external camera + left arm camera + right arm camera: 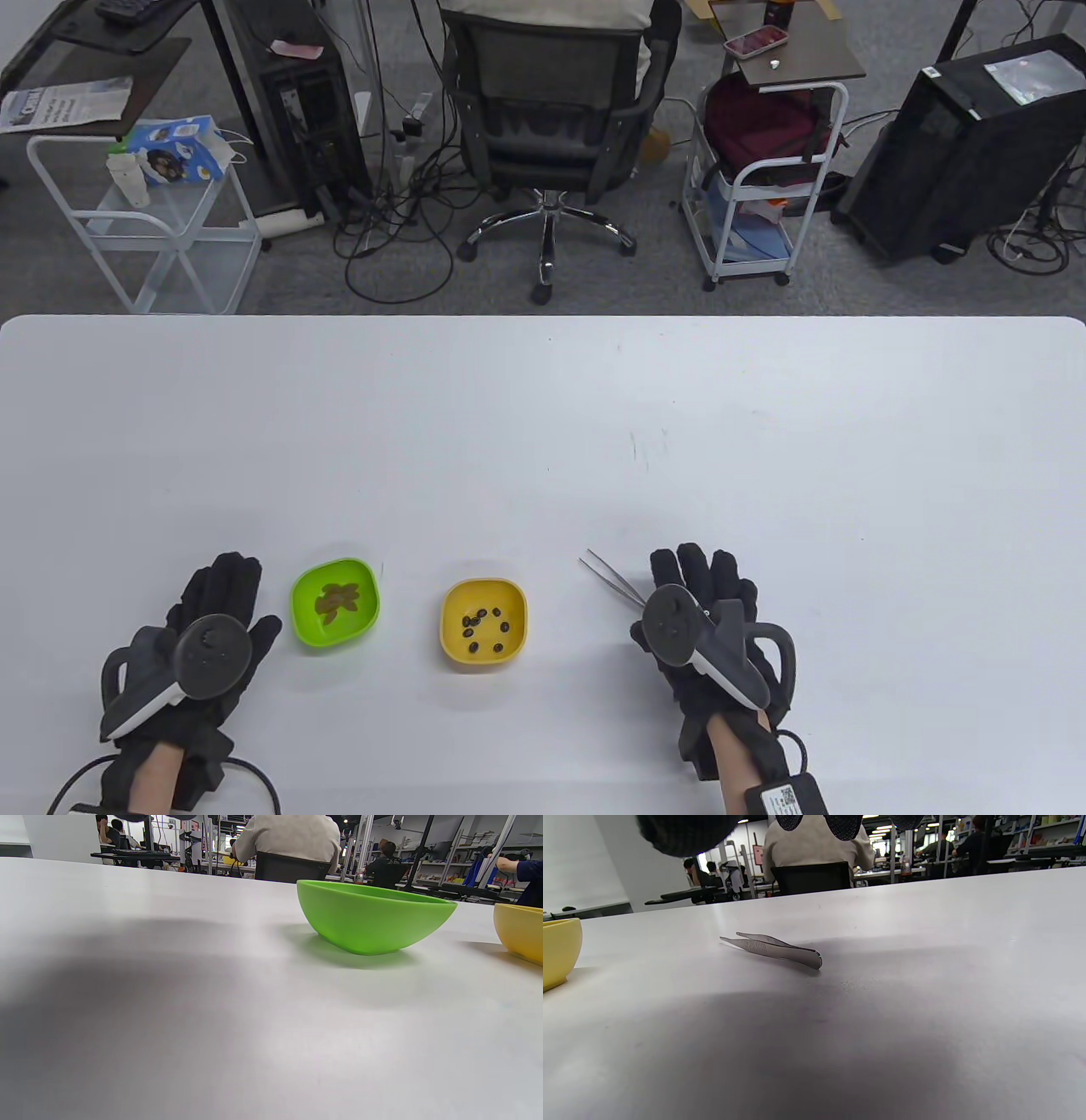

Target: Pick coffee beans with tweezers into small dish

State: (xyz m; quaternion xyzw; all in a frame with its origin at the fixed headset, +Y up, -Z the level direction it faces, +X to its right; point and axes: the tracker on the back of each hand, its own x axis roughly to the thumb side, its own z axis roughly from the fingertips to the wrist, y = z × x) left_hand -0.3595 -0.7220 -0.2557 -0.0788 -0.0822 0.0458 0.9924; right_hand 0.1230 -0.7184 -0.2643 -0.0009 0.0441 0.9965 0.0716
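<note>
A green dish [335,603] holds several brownish beans; it also shows in the left wrist view [373,916]. A yellow dish [484,624] to its right holds several dark coffee beans; its edge shows in the right wrist view [558,950]. Metal tweezers [611,577] lie flat on the table, tips pointing far-left; they also show in the right wrist view [776,948]. My right hand [708,611] hovers over the tweezers' near end, fingers spread, holding nothing. My left hand [208,628] rests flat on the table left of the green dish, empty.
The white table [543,424] stretches far behind the dishes. An office chair [551,127] with a seated person, carts and computer towers stand on the floor beyond the far edge.
</note>
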